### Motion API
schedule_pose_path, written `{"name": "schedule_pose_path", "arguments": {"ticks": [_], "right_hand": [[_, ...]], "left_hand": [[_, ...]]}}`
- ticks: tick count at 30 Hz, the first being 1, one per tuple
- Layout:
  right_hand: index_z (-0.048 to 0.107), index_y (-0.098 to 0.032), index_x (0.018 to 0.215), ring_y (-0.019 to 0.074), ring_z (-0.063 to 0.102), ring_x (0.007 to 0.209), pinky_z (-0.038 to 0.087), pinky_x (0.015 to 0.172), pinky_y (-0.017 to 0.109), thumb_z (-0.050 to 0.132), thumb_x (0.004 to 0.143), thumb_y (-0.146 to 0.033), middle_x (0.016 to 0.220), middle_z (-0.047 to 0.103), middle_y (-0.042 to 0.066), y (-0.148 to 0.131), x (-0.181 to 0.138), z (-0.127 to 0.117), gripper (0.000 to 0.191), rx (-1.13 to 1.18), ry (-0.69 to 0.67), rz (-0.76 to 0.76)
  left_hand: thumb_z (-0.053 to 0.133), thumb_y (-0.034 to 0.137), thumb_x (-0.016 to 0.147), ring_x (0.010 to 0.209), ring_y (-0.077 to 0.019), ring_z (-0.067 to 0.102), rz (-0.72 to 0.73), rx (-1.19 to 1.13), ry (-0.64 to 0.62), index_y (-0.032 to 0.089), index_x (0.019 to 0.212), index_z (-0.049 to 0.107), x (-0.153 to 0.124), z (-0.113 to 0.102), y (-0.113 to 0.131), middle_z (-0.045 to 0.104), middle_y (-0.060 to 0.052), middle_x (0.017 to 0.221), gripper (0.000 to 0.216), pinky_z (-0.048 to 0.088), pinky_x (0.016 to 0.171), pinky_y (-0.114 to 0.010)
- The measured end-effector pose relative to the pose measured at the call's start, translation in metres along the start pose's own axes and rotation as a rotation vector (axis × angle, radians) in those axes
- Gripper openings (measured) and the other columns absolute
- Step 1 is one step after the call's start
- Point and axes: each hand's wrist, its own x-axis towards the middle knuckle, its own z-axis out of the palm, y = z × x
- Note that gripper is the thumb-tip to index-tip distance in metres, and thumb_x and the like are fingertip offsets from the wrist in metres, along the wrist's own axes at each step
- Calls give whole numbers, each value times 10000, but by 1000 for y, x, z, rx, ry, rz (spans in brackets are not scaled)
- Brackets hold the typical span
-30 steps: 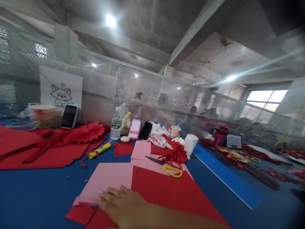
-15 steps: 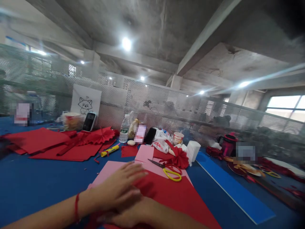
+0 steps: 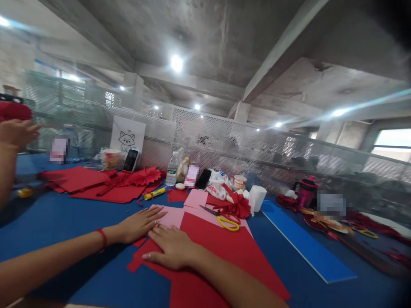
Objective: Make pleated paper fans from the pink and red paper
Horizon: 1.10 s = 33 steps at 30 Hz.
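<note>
My left hand (image 3: 138,224), at a wrist with a red string bracelet (image 3: 102,238), lies flat with fingers stretched over the left edge of the pink paper (image 3: 175,215). Just beside it, my right hand (image 3: 173,244) rests palm down with fingers spread, on red paper. Neither hand grips anything. A large red paper sheet (image 3: 218,261) extends to the right under my right forearm. Smaller red paper (image 3: 136,262) shows below the right hand. Yellow-handled scissors (image 3: 229,223) lie at the far edge of the sheets, close to a pleated red paper fan (image 3: 240,205).
A blue board (image 3: 305,244) lies on the right, and red sheets (image 3: 118,192) are stacked at the far left. A yellow glue tube (image 3: 155,193), water bottle (image 3: 171,169) and paper roll (image 3: 257,199) stand or lie behind. Another person's hand (image 3: 14,132) appears at the left edge.
My hands have uncrossed: the left hand moved left and down onto the paper, and the right hand emerged flat beside it. The view shifted left, bringing another person's hand into sight.
</note>
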Motion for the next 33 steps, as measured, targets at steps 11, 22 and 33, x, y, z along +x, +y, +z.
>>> {"name": "schedule_pose_path", "arguments": {"ticks": [11, 22, 33], "right_hand": [[317, -67, 1490, 288, 251, 1459, 194, 1191, 515, 221, 931, -714, 1550, 306, 187, -11, -24, 6, 861, -22, 25, 284], [247, -150, 1536, 245, 171, 1487, 82, 1205, 486, 210, 921, -726, 1589, 237, 107, -7, -18, 11, 843, -9, 18, 566], [236, -137, 1536, 253, 133, 1494, 87, 1192, 529, 247, 943, -670, 1593, 221, 111, 7, -2, 10, 798, -13, 18, 631]], "left_hand": [[142, 407, 1035, 1458, -296, 247, -62, 171, -80, 211, 1529, 267, 1, 0, 2, 278, -129, 1575, 546, 157, 1157, -505], [311, 436, 997, 1487, -297, 138, -212, 108, -61, 288, 1513, 298, -30, -14, 5, 257, -80, 1584, 537, 38, 1159, -565], [456, 253, 933, 1435, -301, 306, -303, 58, 20, 309, 1291, 612, -30, -25, -25, 478, -84, 1472, 395, 144, 1131, -629]]}}
